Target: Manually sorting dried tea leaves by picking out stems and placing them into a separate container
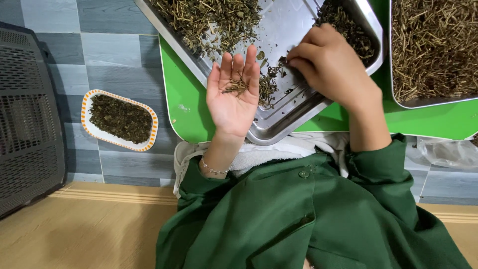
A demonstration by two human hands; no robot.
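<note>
Fingertips of the right hand (326, 62) are pinching together on dried herbs (269, 84) in the metal tray (294, 107) at upper centre, while the left hand (233, 89) is lying open, palm up, cradling a few stems (235, 88) just beside.

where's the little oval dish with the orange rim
In the head view the small oval dish with the orange-striped rim, full of dark dried leaves, sits on the grey tiled floor, left of the open left hand and the green board.

clear crumpled plastic bag (448, 152) at right edge, below green board (428, 122)
</note>
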